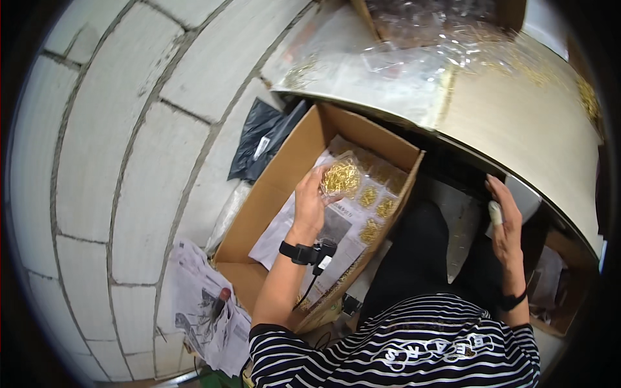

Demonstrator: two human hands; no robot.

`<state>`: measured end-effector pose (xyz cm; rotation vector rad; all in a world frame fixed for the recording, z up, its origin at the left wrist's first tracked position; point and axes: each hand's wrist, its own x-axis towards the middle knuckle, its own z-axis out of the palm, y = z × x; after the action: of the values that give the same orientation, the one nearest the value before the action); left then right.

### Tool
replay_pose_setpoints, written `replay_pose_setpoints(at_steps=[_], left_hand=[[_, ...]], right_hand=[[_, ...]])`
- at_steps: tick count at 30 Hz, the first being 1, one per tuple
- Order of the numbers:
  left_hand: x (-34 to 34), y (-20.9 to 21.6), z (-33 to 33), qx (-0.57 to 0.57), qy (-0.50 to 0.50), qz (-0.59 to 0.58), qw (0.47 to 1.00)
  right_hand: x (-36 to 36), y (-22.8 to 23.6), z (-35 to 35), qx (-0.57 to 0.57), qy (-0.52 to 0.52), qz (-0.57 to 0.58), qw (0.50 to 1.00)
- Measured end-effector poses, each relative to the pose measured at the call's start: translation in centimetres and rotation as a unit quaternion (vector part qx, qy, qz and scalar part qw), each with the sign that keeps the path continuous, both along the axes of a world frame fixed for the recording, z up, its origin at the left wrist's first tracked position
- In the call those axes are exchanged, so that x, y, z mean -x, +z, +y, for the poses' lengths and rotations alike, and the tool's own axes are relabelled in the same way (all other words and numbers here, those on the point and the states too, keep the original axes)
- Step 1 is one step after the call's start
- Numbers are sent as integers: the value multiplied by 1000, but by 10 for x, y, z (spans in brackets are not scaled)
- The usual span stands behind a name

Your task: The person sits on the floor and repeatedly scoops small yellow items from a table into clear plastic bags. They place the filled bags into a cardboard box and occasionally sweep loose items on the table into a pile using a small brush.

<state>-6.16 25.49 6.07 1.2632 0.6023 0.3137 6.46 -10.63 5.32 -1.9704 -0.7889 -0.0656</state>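
My left hand (310, 205) grips a small clear plastic box (341, 179) full of thin gold-coloured pieces, over an open cardboard box (278, 171). Inside the cardboard box lies printed paper (278, 227), with several similar clear boxes of gold pieces (370, 231) lined up toward its far and right sides. Off to the right, beside the table edge and above my leg, my right hand (508, 216) is empty with its fingers stretched out. A pale cover (495, 213) wraps one of its digits. A black band with a cable is on my left wrist.
The table (517, 110) carries scattered gold pieces and a box of clear plastic items (440, 26). A black plastic bag (252, 145) and crumpled newspaper (210, 310) lie left of the cardboard box. Another carton (559, 284) stands under the table at right.
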Motion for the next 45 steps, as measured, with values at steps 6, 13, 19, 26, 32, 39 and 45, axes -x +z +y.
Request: replay_pose_setpoints(at_steps=[6, 13, 19, 26, 32, 39, 45], left_hand=[[62, -109, 58, 55, -6, 227, 972], [56, -208, 31, 10, -46, 259, 965], [70, -183, 13, -428, -25, 270, 862], [-32, -118, 29, -435, -43, 189, 879], [-198, 18, -70, -453, -179, -15, 873], [-401, 31, -181, -574, -261, -160, 760], [-428, 14, -215, -614, -322, -94, 715]], right_hand=[[-15, -26, -38, 36, -78, 85, 993], [-67, 8, -64, 101, -131, 90, 982], [-241, 45, -68, 292, -168, -123, 934], [-459, 3, -179, 402, -372, 59, 834], [-443, -15, -105, 587, -214, 60, 779], [-282, 10, -114, 555, -130, -4, 821], [-236, 3, -159, 502, -103, -13, 858]])
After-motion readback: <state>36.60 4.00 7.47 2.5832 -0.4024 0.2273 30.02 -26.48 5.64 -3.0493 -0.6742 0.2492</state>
